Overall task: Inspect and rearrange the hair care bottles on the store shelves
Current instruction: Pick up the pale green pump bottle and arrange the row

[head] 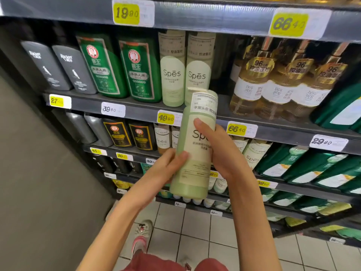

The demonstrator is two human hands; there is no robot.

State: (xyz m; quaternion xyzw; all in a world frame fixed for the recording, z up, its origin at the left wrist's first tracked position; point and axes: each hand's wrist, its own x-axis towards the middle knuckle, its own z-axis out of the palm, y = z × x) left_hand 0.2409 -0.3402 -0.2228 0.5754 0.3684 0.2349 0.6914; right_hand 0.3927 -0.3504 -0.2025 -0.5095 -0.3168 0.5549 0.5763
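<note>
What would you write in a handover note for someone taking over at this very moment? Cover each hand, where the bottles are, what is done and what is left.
Left hand grips the lower part of the held Spes bottle; right hand grips its middle, thumb across the label.
The bottle is roughly upright, off the shelf, label facing the camera.
Two matching Spes bottles stand on that shelf between green bottles and golden bottles; a dark gap shows to their right.
Done: one bottle in hand for inspection.
Left: probably set it back, perhaps in that gap.
</note>
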